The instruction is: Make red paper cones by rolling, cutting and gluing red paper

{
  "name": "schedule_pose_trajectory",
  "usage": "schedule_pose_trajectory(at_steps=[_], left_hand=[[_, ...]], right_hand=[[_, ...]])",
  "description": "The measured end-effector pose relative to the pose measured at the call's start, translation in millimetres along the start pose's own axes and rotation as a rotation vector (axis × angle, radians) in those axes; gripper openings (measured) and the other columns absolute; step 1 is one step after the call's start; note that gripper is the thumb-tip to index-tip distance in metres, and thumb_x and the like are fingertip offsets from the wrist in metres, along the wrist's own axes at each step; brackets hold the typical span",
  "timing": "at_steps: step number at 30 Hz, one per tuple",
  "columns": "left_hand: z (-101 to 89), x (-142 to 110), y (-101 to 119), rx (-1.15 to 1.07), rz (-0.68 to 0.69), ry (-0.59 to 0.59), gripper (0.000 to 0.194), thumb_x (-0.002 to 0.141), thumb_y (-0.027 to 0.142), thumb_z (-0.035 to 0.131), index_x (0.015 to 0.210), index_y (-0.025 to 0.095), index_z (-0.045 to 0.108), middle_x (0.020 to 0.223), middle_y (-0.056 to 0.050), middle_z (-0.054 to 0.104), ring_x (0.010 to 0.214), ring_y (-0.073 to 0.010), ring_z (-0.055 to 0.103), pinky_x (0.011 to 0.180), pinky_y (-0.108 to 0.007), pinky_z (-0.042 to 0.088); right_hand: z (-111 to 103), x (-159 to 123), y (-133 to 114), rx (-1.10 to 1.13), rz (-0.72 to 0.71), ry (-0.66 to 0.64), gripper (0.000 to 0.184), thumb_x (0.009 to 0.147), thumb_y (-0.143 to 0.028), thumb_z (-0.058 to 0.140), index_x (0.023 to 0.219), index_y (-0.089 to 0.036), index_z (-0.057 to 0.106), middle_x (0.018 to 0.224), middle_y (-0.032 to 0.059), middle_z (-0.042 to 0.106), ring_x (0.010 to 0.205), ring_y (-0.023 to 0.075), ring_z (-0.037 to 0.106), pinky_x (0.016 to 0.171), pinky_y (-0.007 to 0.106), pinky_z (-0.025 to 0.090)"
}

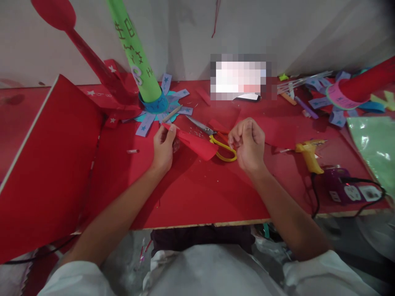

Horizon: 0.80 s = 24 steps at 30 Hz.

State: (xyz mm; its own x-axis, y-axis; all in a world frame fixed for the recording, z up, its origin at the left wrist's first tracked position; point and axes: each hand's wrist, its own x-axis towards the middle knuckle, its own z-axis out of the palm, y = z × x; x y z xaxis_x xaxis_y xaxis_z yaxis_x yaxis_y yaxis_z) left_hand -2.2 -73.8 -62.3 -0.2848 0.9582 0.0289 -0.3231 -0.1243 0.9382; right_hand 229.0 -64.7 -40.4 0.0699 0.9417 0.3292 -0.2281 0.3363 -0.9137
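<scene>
A red paper cone (197,144) is pinched at its narrow end by my left hand (164,146), its wider end pointing right. My right hand (247,144) is curled, thumb against the fingers, just right of the scissors (228,152); whatever it may hold is hidden. Those scissors have yellow handles and lie partly behind the cone, blades toward the back left. A thin pale stick (172,114) shows just above my left hand. Behind it, a green paper tube (140,61) with writing stands in a blue ring on a base with purple star strips.
On the right lie a yellow glue gun (310,155), its cord, and a purple power strip (344,187). A red panel (52,172) stands upright at left beside a red spoon-shaped piece (89,53). A lit phone (242,82), partly blurred out, leans at the back wall.
</scene>
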Motion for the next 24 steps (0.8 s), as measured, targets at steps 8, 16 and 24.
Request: schedule_pose_trajectory(at_steps=[8,16,24], left_hand=[[-0.5,0.6,0.0,0.009,-0.013,0.003,0.052,0.076,0.065,0.091,0.081,0.02,0.064,0.061,0.007,0.05,0.046,-0.004,0.04,0.041,-0.018,0.027],[1.5,-0.9,0.8,0.008,-0.008,0.001,0.053,0.076,0.065,0.09,0.08,0.021,0.061,0.06,0.008,0.048,0.045,-0.0044,0.039,0.04,-0.019,0.026],[-1.6,5.1,2.0,-0.066,-0.039,0.056,0.056,0.071,0.064,0.094,0.079,0.021,0.058,0.06,0.008,0.047,0.045,-0.0039,0.037,0.04,-0.018,0.025]], right_hand=[[4.8,-4.0,-12.5,0.003,0.186,-0.172,0.065,0.096,-0.079,0.059,0.068,-0.027,0.033,0.087,0.0059,0.066,0.112,0.0276,0.071,0.092,0.047,0.063],[-6.2,-2.0,-24.0,0.141,0.472,-0.291,0.053,0.096,-0.072,0.067,0.08,-0.028,0.043,0.053,-0.0134,0.023,0.037,0.0072,0.012,0.035,0.024,0.018],[2.8,-7.5,-1.4,-0.32,0.205,-0.277,0.017,0.091,-0.027,0.066,0.108,-0.027,0.065,0.09,0.0007,0.07,0.07,0.0144,0.063,0.059,0.027,0.048]])
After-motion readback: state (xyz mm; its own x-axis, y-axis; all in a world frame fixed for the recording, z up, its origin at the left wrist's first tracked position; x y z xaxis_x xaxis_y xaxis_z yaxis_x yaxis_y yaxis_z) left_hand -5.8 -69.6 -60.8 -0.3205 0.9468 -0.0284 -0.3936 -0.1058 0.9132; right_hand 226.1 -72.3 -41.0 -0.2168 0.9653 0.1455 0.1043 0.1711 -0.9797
